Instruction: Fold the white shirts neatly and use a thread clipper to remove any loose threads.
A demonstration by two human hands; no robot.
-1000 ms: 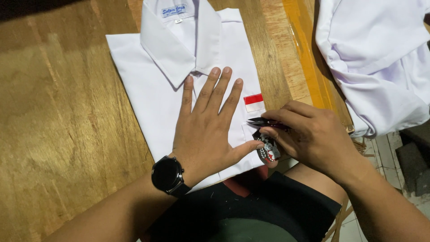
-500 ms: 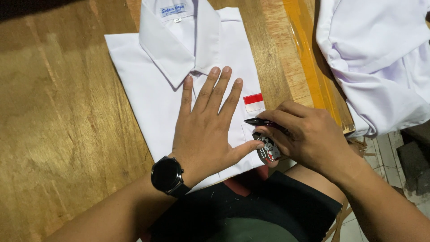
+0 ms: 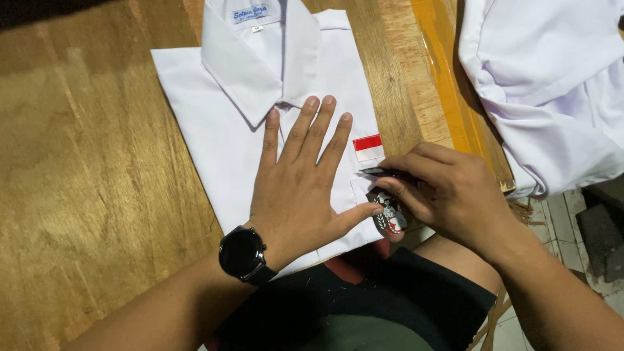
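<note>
A folded white collared shirt [image 3: 221, 130] lies on the wooden table [image 3: 84, 169], collar away from me. My left hand [image 3: 302, 182] lies flat on its front with fingers spread, a black watch [image 3: 242, 253] on the wrist. On the shirt's pocket area sit a small red-and-white patch [image 3: 368, 147] and a dark round emblem patch [image 3: 388, 214]. My right hand [image 3: 448, 192] holds a thin dark pen-like tool [image 3: 380, 172] with its tip at the pocket's edge, just above the emblem patch.
A pile of white garments [image 3: 552, 84] lies at the right, over the table's end. A strip of yellow-orange film [image 3: 448, 84] runs along the table's right edge. My lap in dark clothing [image 3: 364, 305] is below the table edge; tiled floor [image 3: 559, 221] shows at right.
Both hands stay nearly in place. The view has shifted very slightly; the right hand keeps the tool at the pocket edge.
</note>
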